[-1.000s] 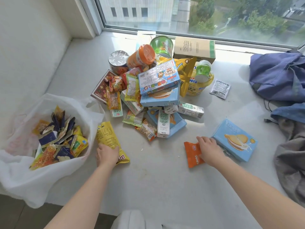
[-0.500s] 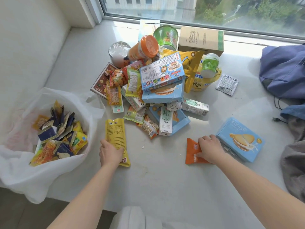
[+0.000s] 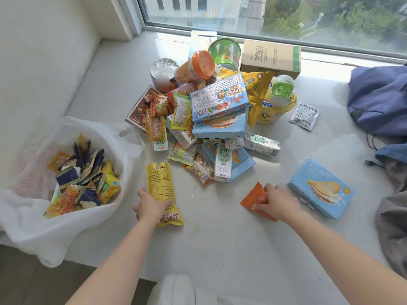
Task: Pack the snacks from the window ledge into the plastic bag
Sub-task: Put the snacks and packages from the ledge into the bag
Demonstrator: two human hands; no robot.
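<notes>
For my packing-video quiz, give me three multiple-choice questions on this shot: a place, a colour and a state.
1. Relative to the snack pile, the plastic bag lies: A) right B) left C) behind.
2. The packet in the right hand is: A) orange B) green C) purple.
3. The left hand: A) hangs empty B) is inside the bag C) grips the yellow packet.
Answers: B, the bag shows at far left; A, the orange packet pokes out from under that hand; C, its thumb and fingers curl round the packet.

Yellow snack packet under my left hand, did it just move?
Yes. The long yellow plastic snack packet swung its far end right, away from the white plastic bag, toward the snack pile.
</notes>
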